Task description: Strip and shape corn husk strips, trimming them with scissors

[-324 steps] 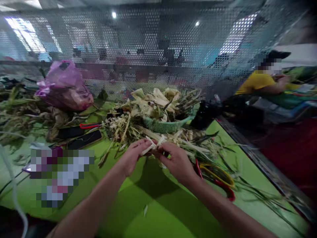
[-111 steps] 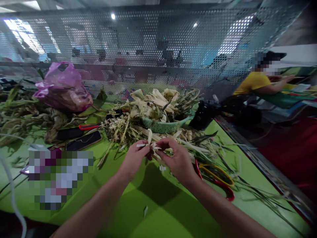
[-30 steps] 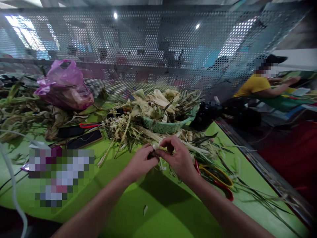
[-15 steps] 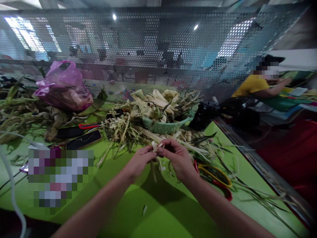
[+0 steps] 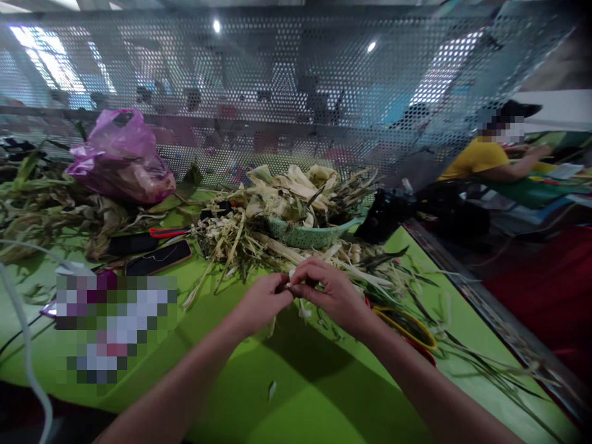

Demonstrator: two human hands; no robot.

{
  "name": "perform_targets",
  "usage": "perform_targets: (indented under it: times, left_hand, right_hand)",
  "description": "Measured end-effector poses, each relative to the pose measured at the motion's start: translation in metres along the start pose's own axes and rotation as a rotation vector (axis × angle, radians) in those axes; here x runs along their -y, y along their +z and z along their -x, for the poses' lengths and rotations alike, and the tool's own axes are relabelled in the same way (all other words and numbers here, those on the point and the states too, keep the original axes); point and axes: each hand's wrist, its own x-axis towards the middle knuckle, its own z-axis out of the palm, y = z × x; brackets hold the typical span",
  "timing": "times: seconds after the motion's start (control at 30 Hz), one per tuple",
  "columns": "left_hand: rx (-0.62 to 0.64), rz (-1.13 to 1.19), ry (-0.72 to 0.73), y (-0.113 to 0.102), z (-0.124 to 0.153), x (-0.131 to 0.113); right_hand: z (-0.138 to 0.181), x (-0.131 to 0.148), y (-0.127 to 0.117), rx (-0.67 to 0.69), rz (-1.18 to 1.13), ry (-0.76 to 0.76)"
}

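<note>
Both my hands meet over the green table (image 5: 287, 407), just in front of a heap of pale leaf strips. My left hand (image 5: 260, 300) is closed, its fingertips pinching a small pale leaf strip (image 5: 291, 279). My right hand (image 5: 333, 290) is closed on the same strip from the other side, thumb against the left fingertips. Most of the strip is hidden between the fingers. Another short strip piece (image 5: 304, 310) hangs or lies just below the hands.
A teal basket (image 5: 308, 235) heaped with husks stands behind the hands. Red and yellow scissors (image 5: 411, 336) lie right of my right wrist. A phone (image 5: 158, 257), red-handled cutters (image 5: 167, 232) and a pink bag (image 5: 121, 159) are at the left. A perforated metal screen (image 5: 277, 92) backs the table. A person in yellow (image 5: 481, 157) sits far right.
My hands have closed tighter together and dropped slightly; the strip ends that stuck up between the fingers are now mostly hidden inside the pinch.
</note>
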Motion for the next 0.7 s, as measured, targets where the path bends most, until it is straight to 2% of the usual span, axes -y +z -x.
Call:
perform_targets:
  times: [0.1, 0.2, 0.3, 0.47, 0.7]
  left_hand:
    - [-0.058, -0.059, 0.041, 0.001, -0.001, 0.000]
    - [-0.107, 0.037, 0.070, 0.000, 0.000, -0.002]
    - [-0.059, 0.189, 0.062, -0.003, 0.000, -0.002]
    - [0.049, 0.390, -0.018, -0.008, 0.001, -0.003]
    - [0.054, 0.425, -0.042, -0.010, 0.002, -0.005]
  right_hand:
    - [0.000, 0.001, -0.001, -0.022, 0.010, 0.034]
    - [0.001, 0.002, -0.002, -0.037, 0.010, 0.098]
    - [0.001, 0.001, -0.005, -0.036, 0.010, 0.135]
    - [0.001, 0.001, -0.013, -0.010, 0.054, 0.109]
    - [0.001, 0.005, -0.019, 0.039, 0.129, 0.058]
